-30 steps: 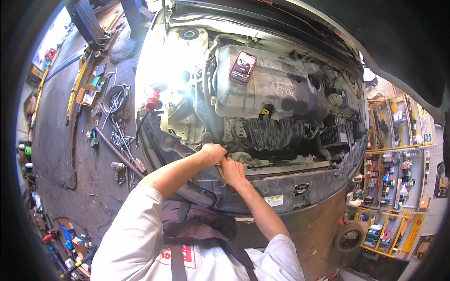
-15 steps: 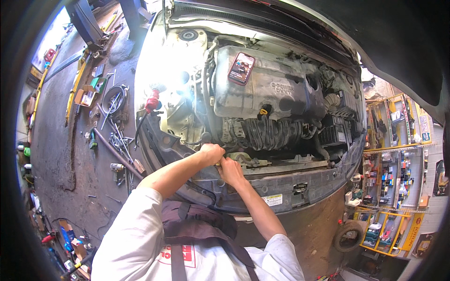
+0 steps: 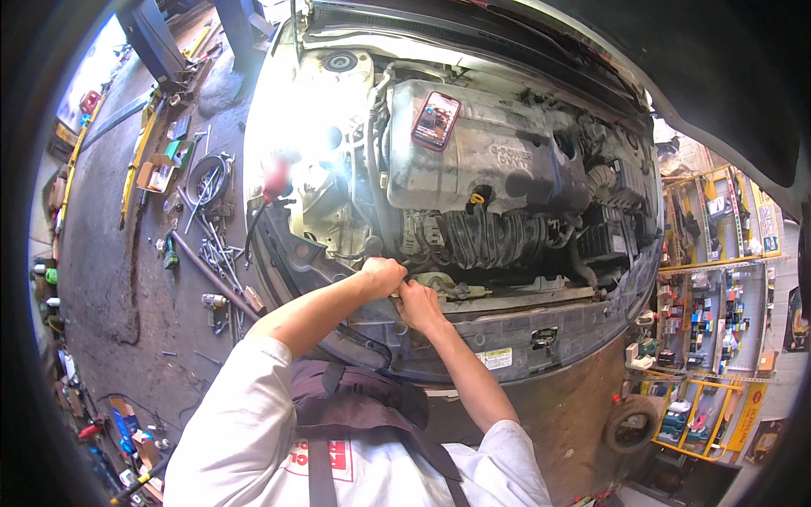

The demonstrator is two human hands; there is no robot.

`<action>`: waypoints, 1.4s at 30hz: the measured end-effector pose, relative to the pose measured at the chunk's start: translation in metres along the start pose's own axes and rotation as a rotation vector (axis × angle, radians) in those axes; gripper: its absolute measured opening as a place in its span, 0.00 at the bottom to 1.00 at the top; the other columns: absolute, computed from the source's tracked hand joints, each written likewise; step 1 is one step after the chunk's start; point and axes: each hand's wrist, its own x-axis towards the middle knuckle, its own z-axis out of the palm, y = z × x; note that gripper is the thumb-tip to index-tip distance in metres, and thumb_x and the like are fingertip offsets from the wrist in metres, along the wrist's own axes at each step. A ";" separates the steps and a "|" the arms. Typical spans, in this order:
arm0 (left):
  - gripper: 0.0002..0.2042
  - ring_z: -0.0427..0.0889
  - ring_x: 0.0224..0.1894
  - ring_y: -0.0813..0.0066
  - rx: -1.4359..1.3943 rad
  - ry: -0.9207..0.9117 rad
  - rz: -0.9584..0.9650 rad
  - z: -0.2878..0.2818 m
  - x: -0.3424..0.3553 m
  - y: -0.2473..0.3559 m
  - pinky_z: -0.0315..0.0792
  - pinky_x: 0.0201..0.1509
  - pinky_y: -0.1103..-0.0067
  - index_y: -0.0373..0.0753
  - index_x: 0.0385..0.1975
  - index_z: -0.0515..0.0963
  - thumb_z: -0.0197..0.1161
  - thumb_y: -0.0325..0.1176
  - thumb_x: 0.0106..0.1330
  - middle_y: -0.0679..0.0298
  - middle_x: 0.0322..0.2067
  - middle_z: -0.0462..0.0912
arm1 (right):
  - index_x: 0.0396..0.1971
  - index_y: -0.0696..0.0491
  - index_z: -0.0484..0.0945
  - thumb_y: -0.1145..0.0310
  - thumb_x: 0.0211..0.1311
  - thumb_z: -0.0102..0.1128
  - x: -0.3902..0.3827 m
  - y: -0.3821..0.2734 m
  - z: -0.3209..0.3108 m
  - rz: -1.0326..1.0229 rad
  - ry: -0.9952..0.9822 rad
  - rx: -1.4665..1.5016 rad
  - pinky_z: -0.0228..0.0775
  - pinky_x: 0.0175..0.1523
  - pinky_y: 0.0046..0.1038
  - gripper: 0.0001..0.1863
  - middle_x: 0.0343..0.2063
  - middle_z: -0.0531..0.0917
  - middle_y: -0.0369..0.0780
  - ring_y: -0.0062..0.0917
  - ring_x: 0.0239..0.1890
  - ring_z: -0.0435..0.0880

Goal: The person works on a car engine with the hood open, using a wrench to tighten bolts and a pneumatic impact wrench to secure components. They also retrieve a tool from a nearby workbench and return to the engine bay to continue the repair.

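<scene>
My left hand and my right hand meet at the front left of an open car engine bay, beside a pale plastic fitting near the upper crossmember. The fingers of both are curled closed around something that they hide. Behind them lie a black ribbed intake manifold and the grey plastic engine cover, with a yellow loop handle at its front. A phone with a lit screen rests on the cover. A red object sits on the left fender, blurred by glare.
The raised hood overhangs at upper right. On the left, the floor holds scattered tools, a cardboard box and a round tray of wrenches. Lift posts stand behind. At right are yellow-framed parts racks and a tyre.
</scene>
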 end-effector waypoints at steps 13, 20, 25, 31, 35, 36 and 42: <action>0.10 0.88 0.43 0.56 -0.006 0.029 -0.032 -0.004 -0.006 0.004 0.81 0.45 0.66 0.41 0.38 0.84 0.66 0.33 0.57 0.55 0.38 0.88 | 0.43 0.54 0.77 0.73 0.54 0.62 0.000 -0.002 -0.004 0.001 -0.003 0.000 0.76 0.44 0.48 0.14 0.33 0.81 0.52 0.51 0.38 0.83; 0.10 0.88 0.42 0.56 -0.003 0.052 -0.021 -0.002 -0.007 0.004 0.81 0.45 0.66 0.41 0.38 0.84 0.65 0.33 0.57 0.55 0.37 0.88 | 0.43 0.55 0.76 0.73 0.54 0.62 0.001 -0.003 -0.006 -0.008 -0.020 -0.009 0.76 0.45 0.48 0.15 0.33 0.81 0.52 0.51 0.38 0.83; 0.10 0.88 0.42 0.56 0.003 0.041 -0.026 0.001 -0.005 0.002 0.81 0.45 0.66 0.41 0.38 0.84 0.66 0.33 0.56 0.55 0.37 0.88 | 0.43 0.55 0.76 0.73 0.54 0.61 0.001 -0.002 -0.003 0.003 -0.015 -0.029 0.77 0.44 0.48 0.15 0.33 0.81 0.53 0.50 0.38 0.83; 0.10 0.88 0.42 0.57 0.001 0.031 -0.035 0.003 -0.002 0.002 0.81 0.44 0.66 0.42 0.37 0.85 0.68 0.33 0.55 0.56 0.37 0.88 | 0.43 0.56 0.77 0.72 0.54 0.62 0.003 0.001 -0.005 -0.019 -0.051 -0.035 0.76 0.46 0.47 0.15 0.34 0.81 0.52 0.50 0.38 0.83; 0.11 0.88 0.43 0.57 0.011 0.010 -0.041 0.002 0.000 0.002 0.81 0.44 0.66 0.42 0.37 0.85 0.69 0.32 0.54 0.56 0.37 0.88 | 0.43 0.56 0.77 0.72 0.53 0.63 0.005 0.002 -0.012 -0.044 -0.091 -0.050 0.76 0.45 0.47 0.15 0.34 0.81 0.52 0.49 0.39 0.83; 0.11 0.88 0.43 0.57 0.018 -0.005 -0.042 0.002 0.000 0.001 0.81 0.44 0.66 0.42 0.37 0.85 0.69 0.32 0.54 0.56 0.37 0.88 | 0.43 0.56 0.77 0.72 0.53 0.63 0.005 0.001 -0.014 -0.052 -0.093 -0.053 0.76 0.45 0.47 0.15 0.34 0.81 0.52 0.49 0.39 0.83; 0.11 0.87 0.42 0.55 0.038 -0.033 -0.040 0.004 0.002 0.000 0.80 0.44 0.65 0.42 0.38 0.83 0.67 0.33 0.55 0.55 0.35 0.88 | 0.43 0.54 0.78 0.71 0.51 0.65 0.009 0.003 -0.024 -0.113 -0.114 -0.030 0.76 0.45 0.47 0.16 0.36 0.82 0.50 0.48 0.39 0.83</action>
